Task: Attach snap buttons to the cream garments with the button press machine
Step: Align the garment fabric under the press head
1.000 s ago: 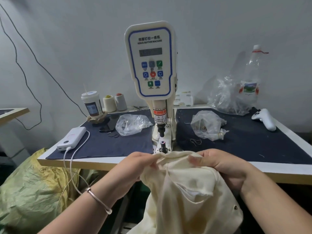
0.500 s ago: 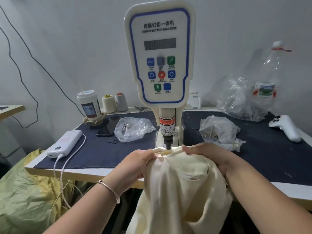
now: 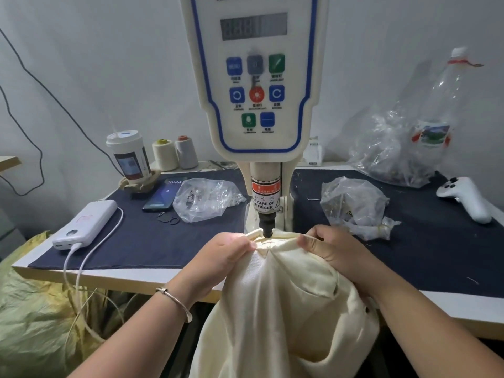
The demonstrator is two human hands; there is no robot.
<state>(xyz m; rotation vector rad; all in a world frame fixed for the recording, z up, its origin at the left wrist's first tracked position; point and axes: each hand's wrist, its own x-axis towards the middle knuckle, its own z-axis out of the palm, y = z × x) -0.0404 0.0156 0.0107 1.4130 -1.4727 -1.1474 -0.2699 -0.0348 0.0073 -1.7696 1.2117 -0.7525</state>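
We see a cream garment (image 3: 275, 296) under a white button press machine (image 3: 256, 77) edged in blue, with blue, green and red buttons (its warning label red and white). The table mat (image 3: 141, 236) is navy, the power bank (image 3: 86, 227) white, the sack (image 3: 32, 323) yellow-green.

matt cream cloth garment (image 3: 275, 309); glossy plastic machine panel (image 3: 255, 77).

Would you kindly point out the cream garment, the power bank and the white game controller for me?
cream garment (image 3: 275, 309), head view, on the hanging front fabric.
power bank (image 3: 87, 223), head view, on its white top face.
game controller (image 3: 469, 199), head view, on its right grip.
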